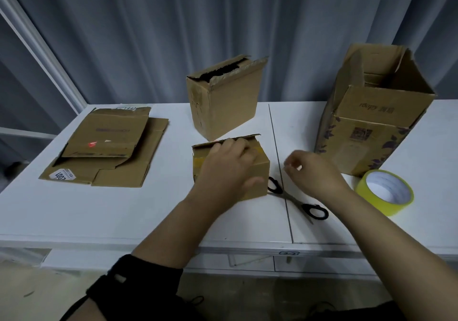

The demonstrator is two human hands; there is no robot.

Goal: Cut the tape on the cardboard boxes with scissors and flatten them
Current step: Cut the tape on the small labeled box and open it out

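The scissors (295, 200) lie flat on the table (124, 211), near the front edge and just right of the small box (260, 165). One black handle almost touches the box's near right corner. Their long axis runs from that corner toward the front right. The right hand (314, 173) hovers just behind them, so it looks the nearer one for picking them up. Its fingers are curled in with the tips close together, and I can't tell whether they pinch anything.

The left hand (230, 169) grips the small box from above, with fingers over the top toward the far edge and the thumb on the near face. Yellow tape (199, 161) shows on the box's left end, and a flap stands up along its far edge. I can't see into it from here.

Behind it, toward the back edge, the back box (223, 107) stands upright with its top flaps ragged and partly open (only darkness shows inside). The tall box (371, 125) at the right stands with its top open, and what I can see of its inside looks bare. Two flattened boxes (106, 147) lie stacked at the left end. A tape roll (385, 193) sits near the front right, beside the tall box.
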